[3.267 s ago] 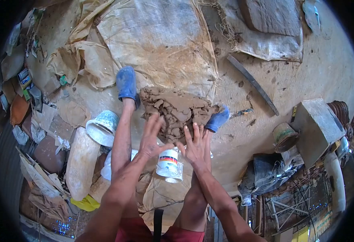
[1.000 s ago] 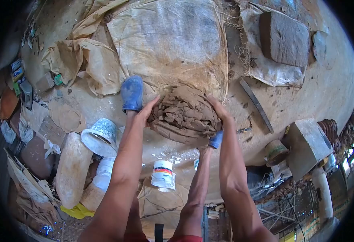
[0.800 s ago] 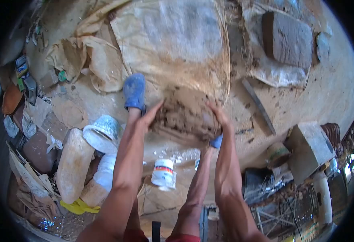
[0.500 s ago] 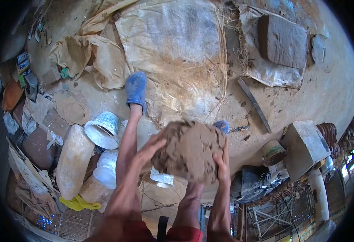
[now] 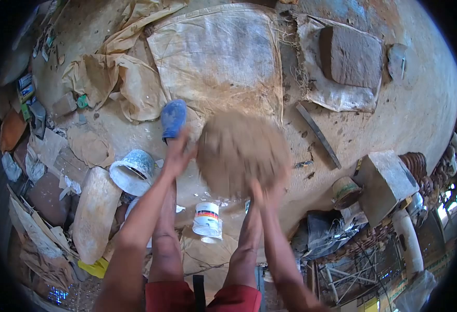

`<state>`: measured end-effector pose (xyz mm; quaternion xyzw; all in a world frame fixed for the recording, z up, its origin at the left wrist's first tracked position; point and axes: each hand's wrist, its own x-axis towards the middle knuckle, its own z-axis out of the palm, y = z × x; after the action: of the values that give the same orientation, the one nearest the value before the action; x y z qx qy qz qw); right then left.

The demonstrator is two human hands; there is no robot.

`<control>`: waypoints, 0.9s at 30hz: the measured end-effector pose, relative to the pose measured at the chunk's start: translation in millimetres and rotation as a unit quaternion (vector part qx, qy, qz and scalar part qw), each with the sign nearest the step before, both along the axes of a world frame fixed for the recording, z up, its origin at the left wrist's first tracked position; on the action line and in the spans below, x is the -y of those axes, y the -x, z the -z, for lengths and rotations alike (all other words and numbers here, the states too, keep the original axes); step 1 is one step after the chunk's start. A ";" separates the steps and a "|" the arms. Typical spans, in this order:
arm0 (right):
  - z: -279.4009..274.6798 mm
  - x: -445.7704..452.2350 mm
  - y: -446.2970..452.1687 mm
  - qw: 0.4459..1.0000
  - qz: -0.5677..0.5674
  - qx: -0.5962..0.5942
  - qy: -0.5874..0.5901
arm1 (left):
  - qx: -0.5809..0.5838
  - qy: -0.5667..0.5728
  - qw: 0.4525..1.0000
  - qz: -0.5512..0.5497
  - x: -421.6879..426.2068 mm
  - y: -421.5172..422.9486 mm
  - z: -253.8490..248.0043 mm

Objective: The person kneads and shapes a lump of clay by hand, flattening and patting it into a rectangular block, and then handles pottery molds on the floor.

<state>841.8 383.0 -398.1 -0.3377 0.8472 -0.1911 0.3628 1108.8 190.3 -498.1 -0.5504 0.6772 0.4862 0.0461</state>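
Note:
A large lump of brown clay (image 5: 241,151), blurred by motion, is in front of me between my lower legs. My left hand (image 5: 179,156) is just off its left side, fingers apart, with a small gap to the clay. At the lump's lower right, my right hand (image 5: 265,192) presses against it, thumb on the near face and the other fingers partly hidden behind the clay. The far edge of the lump overlaps the stained cloth sheet (image 5: 218,52) on the floor. A blue shoe (image 5: 174,118) shows on my left foot.
A white tub (image 5: 206,219) stands between my legs. To the left are a speckled bucket (image 5: 134,170) and a long pale block (image 5: 96,216). On the right lie a flat dark bar (image 5: 319,136), a clay block (image 5: 356,57), a small bucket (image 5: 346,192) and a grey box (image 5: 387,182).
The clay, loosely heaped earlier, was lifted toward me and has now moved forward, away from my body. My left hand has come off its side.

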 end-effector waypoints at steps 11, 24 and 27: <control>97.5 119.1 89.7 0.994 -0.002 -0.037 -0.103 | 0.108 -0.187 0.960 -0.180 107.1 139.4 42.3; 74.6 111.3 28.7 0.979 -0.066 -0.065 -0.181 | 0.039 0.020 0.991 -0.127 -4.7 137.4 5.1; 65.5 17.3 -8.8 0.996 0.077 -0.040 -0.008 | -0.009 0.128 0.988 -0.088 -74.9 96.8 -27.7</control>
<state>850.6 365.7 -463.6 -0.2756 0.8860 -0.1979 0.3160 1012.0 265.2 -470.4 -0.6050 0.6830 0.4027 -0.0734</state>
